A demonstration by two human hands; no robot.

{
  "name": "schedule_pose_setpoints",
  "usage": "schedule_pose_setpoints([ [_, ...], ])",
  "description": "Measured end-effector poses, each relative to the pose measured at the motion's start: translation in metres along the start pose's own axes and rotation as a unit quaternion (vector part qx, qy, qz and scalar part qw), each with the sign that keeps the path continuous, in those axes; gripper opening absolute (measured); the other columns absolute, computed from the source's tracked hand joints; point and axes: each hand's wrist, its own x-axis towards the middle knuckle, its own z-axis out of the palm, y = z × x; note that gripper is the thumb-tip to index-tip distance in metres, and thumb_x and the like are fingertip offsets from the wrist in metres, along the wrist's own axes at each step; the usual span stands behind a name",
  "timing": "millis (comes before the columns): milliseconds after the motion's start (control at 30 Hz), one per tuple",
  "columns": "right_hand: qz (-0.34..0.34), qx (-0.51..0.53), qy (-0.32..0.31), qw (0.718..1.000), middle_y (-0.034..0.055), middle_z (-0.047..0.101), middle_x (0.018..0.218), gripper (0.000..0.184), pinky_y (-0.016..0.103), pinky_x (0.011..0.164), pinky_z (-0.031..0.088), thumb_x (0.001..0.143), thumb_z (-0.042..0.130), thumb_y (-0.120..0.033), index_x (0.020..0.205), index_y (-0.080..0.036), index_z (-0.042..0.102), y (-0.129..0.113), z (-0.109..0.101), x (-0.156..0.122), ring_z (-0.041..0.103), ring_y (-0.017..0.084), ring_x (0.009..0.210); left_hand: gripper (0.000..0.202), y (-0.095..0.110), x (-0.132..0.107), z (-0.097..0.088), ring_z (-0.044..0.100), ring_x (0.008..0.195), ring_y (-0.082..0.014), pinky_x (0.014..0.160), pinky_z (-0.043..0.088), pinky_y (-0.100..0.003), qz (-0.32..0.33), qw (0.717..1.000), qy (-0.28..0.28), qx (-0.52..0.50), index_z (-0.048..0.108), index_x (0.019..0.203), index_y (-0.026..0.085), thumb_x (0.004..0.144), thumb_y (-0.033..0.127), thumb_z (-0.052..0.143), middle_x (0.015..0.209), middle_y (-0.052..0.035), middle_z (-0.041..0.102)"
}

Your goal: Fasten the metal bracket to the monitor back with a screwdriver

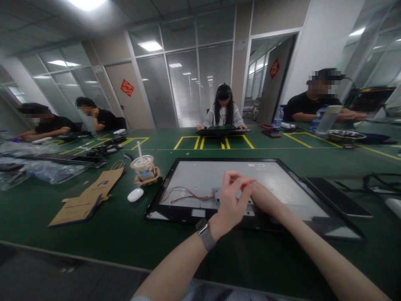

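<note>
A flat monitor panel (194,173) lies face down on the green table, its grey metal back up, with thin red and white wires (184,194) running to a small board near its front edge. My left hand (230,200), with a watch on the wrist, is curled above that board. My right hand (266,198) meets it, and both close round a small red thing (245,185), probably a tool handle, mostly hidden by the fingers.
A lidded drink cup with a straw (143,166), a white mouse (135,195) and a brown paper bag (84,198) lie left of the panel. A dark slab (338,196) rests at the right. Several people sit round the table (109,234); one opposite handles another panel (222,131).
</note>
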Motion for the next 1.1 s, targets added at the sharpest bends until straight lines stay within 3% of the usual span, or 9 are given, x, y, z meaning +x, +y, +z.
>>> schedule_pose_setpoints([
  [233, 0.023, -0.021, -0.028, 0.999, 0.0202, 0.059, 0.139, 0.054, 0.043, 0.105, 0.046, 0.085, 0.046, -0.005, 0.138, -0.014, 0.055, 0.002, -0.004, 0.001, 0.058, 0.029, 0.126, 0.031, -0.009, 0.001, 0.001, 0.059, 0.094, -0.0181, 0.087, 0.051, -0.032, -0.012, 1.0, 0.006, 0.0, 0.068, 0.119, 0.019, 0.104, 0.027, 0.042, 0.103, -0.0083, 0.059],
  [367, 0.032, -0.021, -0.041, 0.998, 0.0217, 0.057, 0.141, 0.055, 0.043, 0.104, 0.046, 0.086, 0.042, -0.003, 0.14, -0.012, 0.053, 0.003, -0.006, 0.002, 0.058, 0.029, 0.126, 0.033, -0.012, 0.002, 0.001, 0.062, 0.099, -0.0188, 0.091, 0.05, -0.033, -0.034, 0.999, 0.01, -0.042, 0.067, 0.116, 0.018, 0.105, 0.024, 0.036, 0.107, -0.0092, 0.065],
  [600, 0.028, -0.02, -0.038, 0.999, 0.0197, 0.057, 0.141, 0.055, 0.043, 0.106, 0.045, 0.089, 0.039, -0.004, 0.14, -0.014, 0.054, 0.0, -0.008, 0.001, 0.056, 0.028, 0.129, 0.018, -0.011, 0.007, -0.001, 0.058, 0.088, -0.0167, 0.084, 0.051, -0.031, -0.095, 0.993, 0.043, -0.056, 0.076, 0.095, 0.02, 0.094, 0.033, 0.064, 0.096, -0.0049, 0.056],
  [833, 0.059, -0.046, -0.063, 0.995, 0.0238, 0.052, 0.147, 0.055, 0.043, 0.107, 0.045, 0.089, 0.035, -0.001, 0.141, -0.009, 0.052, -0.002, -0.007, 0.002, 0.055, 0.029, 0.131, 0.03, -0.013, 0.009, -0.004, 0.062, 0.092, -0.0168, 0.085, 0.05, -0.031, -0.119, 0.988, 0.011, -0.103, 0.072, 0.111, 0.018, 0.103, 0.027, 0.044, 0.1, -0.0073, 0.064],
  [1100, 0.03, -0.025, -0.034, 0.999, 0.02, 0.058, 0.141, 0.055, 0.043, 0.105, 0.046, 0.089, 0.039, -0.002, 0.14, -0.014, 0.054, 0.0, -0.006, 0.0, 0.056, 0.028, 0.129, 0.022, -0.012, 0.011, -0.003, 0.058, 0.085, -0.0152, 0.083, 0.05, -0.03, -0.131, 0.986, 0.008, -0.099, 0.076, 0.101, 0.019, 0.095, 0.033, 0.06, 0.096, -0.0052, 0.056],
])
